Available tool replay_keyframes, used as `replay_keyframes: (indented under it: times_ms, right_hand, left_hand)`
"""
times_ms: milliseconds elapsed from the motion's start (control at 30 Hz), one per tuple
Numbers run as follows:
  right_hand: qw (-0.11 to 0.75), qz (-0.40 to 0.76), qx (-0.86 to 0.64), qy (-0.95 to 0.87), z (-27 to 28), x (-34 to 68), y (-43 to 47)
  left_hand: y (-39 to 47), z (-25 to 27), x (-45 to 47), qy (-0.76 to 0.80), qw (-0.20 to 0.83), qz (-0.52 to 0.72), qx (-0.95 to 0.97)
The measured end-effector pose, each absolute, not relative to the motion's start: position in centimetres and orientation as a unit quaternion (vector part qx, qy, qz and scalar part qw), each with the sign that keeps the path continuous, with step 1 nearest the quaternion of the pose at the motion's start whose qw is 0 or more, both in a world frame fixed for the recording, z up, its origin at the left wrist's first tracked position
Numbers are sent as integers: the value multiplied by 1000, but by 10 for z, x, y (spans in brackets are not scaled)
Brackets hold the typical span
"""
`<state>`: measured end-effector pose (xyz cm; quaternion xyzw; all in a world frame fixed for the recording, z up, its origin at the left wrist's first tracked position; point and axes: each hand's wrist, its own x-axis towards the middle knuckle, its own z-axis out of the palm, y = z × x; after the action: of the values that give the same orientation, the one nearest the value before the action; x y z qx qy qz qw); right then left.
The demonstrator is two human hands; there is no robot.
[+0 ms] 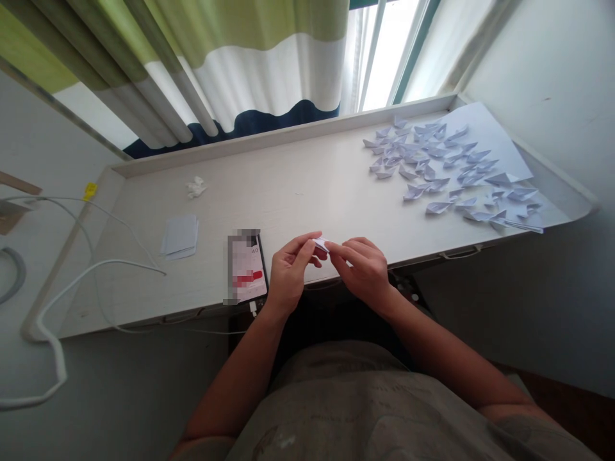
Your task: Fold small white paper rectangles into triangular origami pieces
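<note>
A small folded white paper (321, 245) is held between both hands just above the front edge of the white desk (269, 186). My left hand (291, 266) pinches its left end between thumb and fingers. From the other side, my right hand (362, 266) grips the right end with its fingertips, the other fingers curled. Fingers hide much of the paper, so its exact folded shape is unclear. Many folded paper boats (423, 150) lie spread over the right part of the desk.
Left of my hands lies a phone (248, 269) with a charging cable (253, 308) plugged in. Farther left are a stack of white paper pieces (180, 235) and a crumpled tissue (195, 187). A large white sheet (494, 137) lies under some boats. Curtains (288, 57) hang behind.
</note>
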<state>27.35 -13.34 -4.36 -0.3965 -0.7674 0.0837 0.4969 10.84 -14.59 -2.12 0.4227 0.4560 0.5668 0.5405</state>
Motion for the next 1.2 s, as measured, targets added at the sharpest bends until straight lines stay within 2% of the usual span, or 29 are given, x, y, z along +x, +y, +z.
replay_keyframes:
  times_ms: [100,233,400,600,700,967,1200]
  right_hand:
    - [470,-17,-348,-811,-47,276,-133]
    - [469,-47,-311,-825,-46,278,-134]
    - [441,66,-320,-836,-43,296,-128]
    - [403,262,-218,-849,-40,313,-122]
    - [408,276,-212,-844,-41,311,-123]
    - [410,209,-200,-865,-42,311,-125]
    - [425,288,-195,-835,-41,306,-129]
  left_hand:
    - [-149,-19,106,500,502,545,447]
    - [-149,-19,99,522,502,519,454]
    - [-148,-14,84,484,559,486,466]
    - [-147,-11,76,448,595,447,497]
    - [-146,-11,76,441,600,432,508]
    - [-146,-1,72,432,619,387,530]
    - [-150,0,74,421,655,373,505]
